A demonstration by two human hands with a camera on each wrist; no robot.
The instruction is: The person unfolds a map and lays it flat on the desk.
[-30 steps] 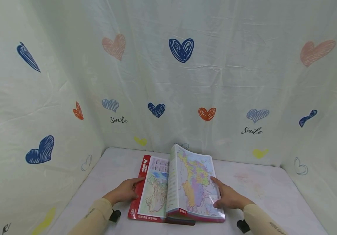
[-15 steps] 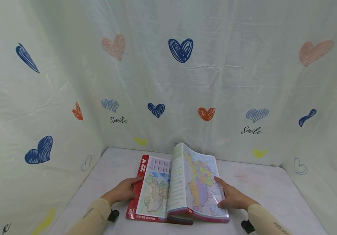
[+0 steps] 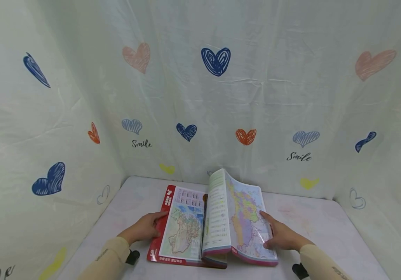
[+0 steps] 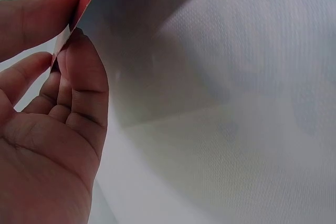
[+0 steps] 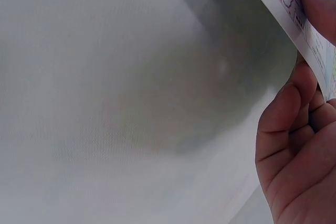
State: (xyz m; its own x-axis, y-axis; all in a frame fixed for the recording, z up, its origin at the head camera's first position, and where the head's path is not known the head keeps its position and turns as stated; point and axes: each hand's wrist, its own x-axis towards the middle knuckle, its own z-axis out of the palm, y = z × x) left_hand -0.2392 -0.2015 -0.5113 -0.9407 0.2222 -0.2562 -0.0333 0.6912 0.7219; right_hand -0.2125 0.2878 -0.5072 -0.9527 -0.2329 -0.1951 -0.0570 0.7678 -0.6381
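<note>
A folded, glossy paper map (image 3: 184, 229) lies partly opened on the table in the head view. Its left panel has a red border and a relief map. To the right, a raised fold (image 3: 218, 210) with rows of text leans up beside a panel printed with a coloured map (image 3: 247, 221). My left hand (image 3: 143, 226) pinches the red left edge between thumb and fingers; the left wrist view shows the thin edge in the grasp. The right panel's outer edge is pinched by my right hand (image 3: 282, 234), thumb on top and fingers curled underneath, as the right wrist view shows.
The white table (image 3: 302, 217) extends to both sides of the map. A pale curtain (image 3: 274, 97) printed with hearts and "Smile" encloses the table at the back and sides. A black strap piece (image 3: 133, 256) sits under the left wrist, another (image 3: 300, 271) under the right.
My right hand has moved right with the right panel, and the raised fold has shifted right, baring more of the text side. My left hand has drawn the red edge slightly left.
</note>
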